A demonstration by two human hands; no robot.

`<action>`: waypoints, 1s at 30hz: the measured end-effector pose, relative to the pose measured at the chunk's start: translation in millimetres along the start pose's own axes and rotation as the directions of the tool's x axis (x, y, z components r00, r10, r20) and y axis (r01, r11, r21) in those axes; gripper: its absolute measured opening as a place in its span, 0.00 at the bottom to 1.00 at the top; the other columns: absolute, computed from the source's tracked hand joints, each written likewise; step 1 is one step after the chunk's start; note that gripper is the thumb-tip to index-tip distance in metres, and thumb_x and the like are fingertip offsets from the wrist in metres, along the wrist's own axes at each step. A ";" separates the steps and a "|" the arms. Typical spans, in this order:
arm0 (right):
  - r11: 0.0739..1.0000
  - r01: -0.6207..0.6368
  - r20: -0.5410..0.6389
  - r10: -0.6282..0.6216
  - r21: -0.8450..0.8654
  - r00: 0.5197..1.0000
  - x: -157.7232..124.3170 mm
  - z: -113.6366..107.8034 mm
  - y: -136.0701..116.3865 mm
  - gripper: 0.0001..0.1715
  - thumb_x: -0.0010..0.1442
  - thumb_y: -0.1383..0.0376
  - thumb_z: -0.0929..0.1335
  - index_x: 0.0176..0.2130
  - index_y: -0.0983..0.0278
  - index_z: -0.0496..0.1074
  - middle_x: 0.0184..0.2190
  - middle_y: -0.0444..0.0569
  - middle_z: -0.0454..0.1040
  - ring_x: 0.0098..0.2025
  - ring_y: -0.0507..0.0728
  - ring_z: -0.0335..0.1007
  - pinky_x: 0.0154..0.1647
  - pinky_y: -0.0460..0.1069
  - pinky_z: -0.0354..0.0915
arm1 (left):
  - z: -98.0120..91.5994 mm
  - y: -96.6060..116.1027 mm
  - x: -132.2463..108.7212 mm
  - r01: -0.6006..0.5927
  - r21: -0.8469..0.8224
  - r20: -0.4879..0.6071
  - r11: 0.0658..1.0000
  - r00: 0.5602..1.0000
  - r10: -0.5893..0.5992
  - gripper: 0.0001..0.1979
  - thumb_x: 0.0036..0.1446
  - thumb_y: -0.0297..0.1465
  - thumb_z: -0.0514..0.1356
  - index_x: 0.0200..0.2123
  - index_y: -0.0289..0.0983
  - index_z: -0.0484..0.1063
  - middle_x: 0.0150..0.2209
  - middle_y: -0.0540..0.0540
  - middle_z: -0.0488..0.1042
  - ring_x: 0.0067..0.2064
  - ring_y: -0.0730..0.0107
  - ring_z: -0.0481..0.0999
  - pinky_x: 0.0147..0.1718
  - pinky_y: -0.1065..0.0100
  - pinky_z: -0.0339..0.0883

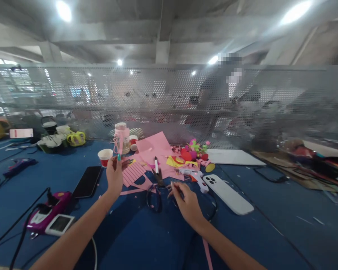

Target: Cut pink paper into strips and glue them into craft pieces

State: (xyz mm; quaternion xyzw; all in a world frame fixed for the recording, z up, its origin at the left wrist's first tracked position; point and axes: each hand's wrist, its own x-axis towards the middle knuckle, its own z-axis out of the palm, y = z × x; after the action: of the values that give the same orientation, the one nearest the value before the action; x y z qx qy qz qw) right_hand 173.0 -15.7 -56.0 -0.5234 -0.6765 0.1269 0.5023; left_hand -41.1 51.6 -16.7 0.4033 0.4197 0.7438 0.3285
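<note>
My left hand [114,175] is raised over the blue table, with thumb and fingers pinched around a small teal piece [118,157]. Beyond it lie striped pink paper [133,173] and a white cup with red contents [105,156]. My right hand [187,200] hovers low beside the black-handled scissors [154,199], its fingertips drawn together. Whatever those fingers hold, if anything, is too small to make out. A black-and-white marker [156,165] lies near the scissor blades, and a white glue gun [195,177] rests just past my right hand.
Pink sheets [154,147] and colourful cut shapes [190,153] cover the table's middle. A pink-lidded bottle [122,138] stands behind. A black phone [87,182] and purple power strip [49,210] lie left, a white phone [228,194] right. A perforated metal screen [169,93] borders the back.
</note>
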 end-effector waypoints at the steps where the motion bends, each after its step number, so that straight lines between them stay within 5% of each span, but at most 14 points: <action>1: 1.000 0.005 0.002 -0.005 0.006 1.000 0.0 -0.2 -0.2 0.17 0.57 0.56 0.58 0.30 0.63 0.68 0.24 0.50 0.73 0.28 0.56 0.70 0.30 0.49 0.65 | -2.1 -1.9 2.5 -0.031 0.072 0.032 0.997 0.999 0.028 0.10 0.51 0.33 0.53 0.37 0.36 0.62 0.35 0.45 0.72 0.30 0.70 0.75 0.33 0.65 0.70; 4: 0.999 0.027 0.019 -0.028 0.029 0.999 -1.1 -0.6 -2.6 0.14 0.57 0.58 0.59 0.30 0.63 0.67 0.23 0.47 0.73 0.25 0.54 0.70 0.28 0.47 0.65 | -9.0 -13.2 8.4 -0.149 0.355 0.175 0.923 0.980 0.091 0.15 0.51 0.32 0.52 0.44 0.36 0.61 0.44 0.40 0.69 0.38 0.65 0.74 0.39 0.61 0.68; 7: 0.996 0.084 -0.009 -0.084 0.019 0.996 -2.3 -1.2 -5.1 0.11 0.58 0.61 0.59 0.33 0.63 0.66 0.26 0.48 0.73 0.26 0.53 0.70 0.28 0.46 0.66 | -14.2 -26.3 10.7 -0.368 0.558 0.337 0.743 0.919 0.202 0.19 0.50 0.30 0.53 0.47 0.35 0.61 0.50 0.37 0.64 0.49 0.58 0.67 0.45 0.56 0.63; 10: 0.982 0.185 -0.039 -0.186 -0.029 0.982 -1.7 -4.8 -6.6 0.10 0.57 0.64 0.58 0.37 0.63 0.66 0.32 0.51 0.73 0.33 0.54 0.71 0.33 0.48 0.67 | -13.8 -28.9 4.9 -0.548 0.640 0.413 0.538 0.836 0.361 0.19 0.49 0.27 0.53 0.46 0.32 0.62 0.50 0.34 0.62 0.54 0.53 0.60 0.50 0.50 0.55; 12: 0.949 0.309 0.014 -0.309 -0.056 0.951 -0.9 -9.2 -8.2 0.10 0.57 0.66 0.59 0.38 0.63 0.65 0.35 0.52 0.73 0.39 0.55 0.70 0.39 0.50 0.66 | -10.2 -22.7 -5.4 -0.627 0.610 0.484 0.485 0.779 0.399 0.16 0.52 0.26 0.49 0.46 0.32 0.63 0.48 0.35 0.64 0.52 0.56 0.61 0.51 0.49 0.52; 15: 0.834 0.548 0.160 -0.532 -0.072 0.831 -1.6 -15.5 -13.0 0.07 0.54 0.69 0.59 0.33 0.63 0.65 0.33 0.51 0.73 0.49 0.59 0.64 0.50 0.57 0.58 | -2.0 -8.9 -27.9 -0.695 0.438 0.654 0.570 0.681 0.328 0.15 0.57 0.27 0.45 0.46 0.35 0.61 0.46 0.39 0.65 0.50 0.64 0.62 0.51 0.56 0.55; 18: 0.755 0.654 0.272 -0.619 -0.053 0.736 -4.6 -17.9 -19.7 0.08 0.52 0.70 0.59 0.35 0.63 0.64 0.32 0.50 0.74 0.56 0.61 0.55 0.56 0.63 0.45 | 5.3 0.3 -49.0 -0.630 0.346 0.727 0.695 0.648 0.226 0.14 0.58 0.32 0.45 0.47 0.36 0.60 0.46 0.40 0.65 0.51 0.65 0.62 0.50 0.60 0.56; 24: 0.738 0.659 0.386 -0.571 -0.145 0.724 -6.1 -19.6 -26.0 0.11 0.52 0.64 0.59 0.37 0.63 0.64 0.47 0.51 0.69 0.61 0.65 0.35 0.56 0.68 0.33 | 10.7 5.3 -59.9 -0.385 0.308 0.748 0.870 0.663 0.029 0.16 0.58 0.38 0.43 0.36 0.34 0.65 0.34 0.44 0.69 0.38 0.68 0.67 0.38 0.66 0.62; 30: 0.707 0.684 0.456 -0.556 -0.180 0.695 -2.2 -25.4 -25.9 0.13 0.51 0.64 0.61 0.39 0.62 0.65 0.44 0.45 0.71 0.59 0.66 0.42 0.56 0.69 0.27 | 11.7 12.1 -57.7 -0.452 0.372 0.841 0.811 0.534 -0.089 0.16 0.55 0.38 0.49 0.27 0.33 0.69 0.25 0.48 0.70 0.28 0.73 0.66 0.28 0.71 0.58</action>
State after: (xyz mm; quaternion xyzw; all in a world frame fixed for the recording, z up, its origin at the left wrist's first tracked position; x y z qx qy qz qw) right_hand 178.4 -37.4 -27.4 -0.3036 -0.9070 -0.0746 0.2820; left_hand -6.2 2.8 -21.0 0.8239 0.3623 0.3412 0.2713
